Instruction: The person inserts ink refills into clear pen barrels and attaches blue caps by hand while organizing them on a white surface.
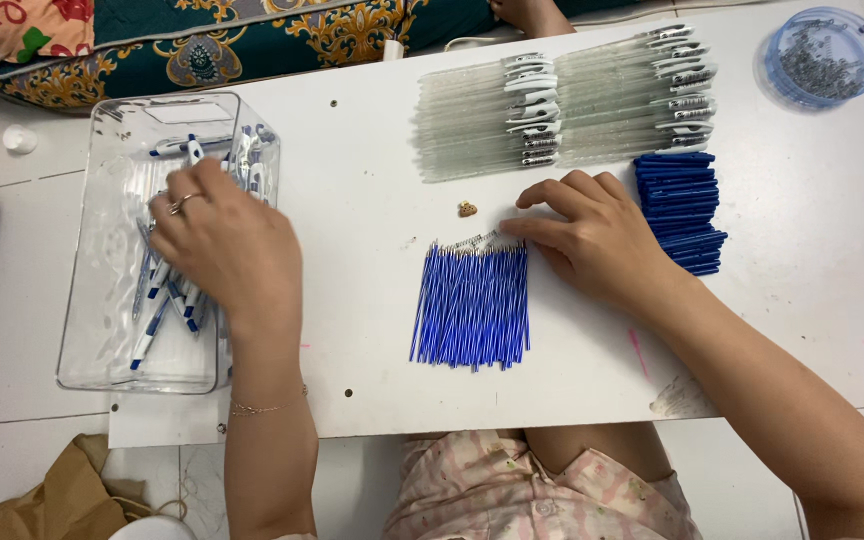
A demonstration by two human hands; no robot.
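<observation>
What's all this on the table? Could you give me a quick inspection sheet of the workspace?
Surface: white board with small holes and faint marks.
Job's things: blue refills in a row; clear barrels with white clips; blue caps; assembled pens in a clear bin.
Clutter: small brown bit; round tub of springs.
Hands: left hand in the bin over the pens; right hand fingertips at the refill tips.
Cables: nothing seen.
Surroundings: patterned cushion; brown paper bag; tiled floor.
</observation>
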